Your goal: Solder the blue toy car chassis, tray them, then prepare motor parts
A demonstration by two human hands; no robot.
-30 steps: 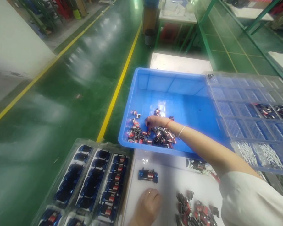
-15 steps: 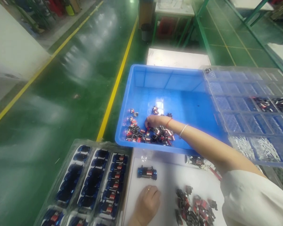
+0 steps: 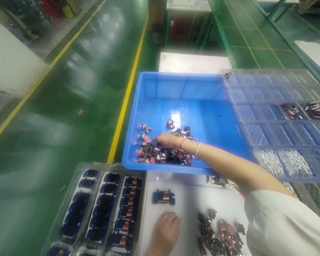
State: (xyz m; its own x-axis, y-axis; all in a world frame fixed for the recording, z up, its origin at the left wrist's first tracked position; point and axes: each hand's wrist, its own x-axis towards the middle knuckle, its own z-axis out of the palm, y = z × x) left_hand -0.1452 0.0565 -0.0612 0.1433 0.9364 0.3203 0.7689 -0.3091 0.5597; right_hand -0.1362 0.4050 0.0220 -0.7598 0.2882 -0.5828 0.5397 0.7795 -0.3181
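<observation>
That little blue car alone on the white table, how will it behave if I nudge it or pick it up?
The little blue car looks small beside the left hand, so it is probably light. If it has wheels, a nudge may roll it. Its glossy shell might be slippery.

**Glossy green floor under bright light**

A shiny green floor (image 3: 69, 106) carries a yellow line (image 3: 122, 106) running away from the viewer, with pale glare from overhead light. A white wall (image 3: 10, 67) stands at left. A green-framed bench (image 3: 188, 6) and a dark waste bin (image 3: 157, 33) stand far off.
</observation>
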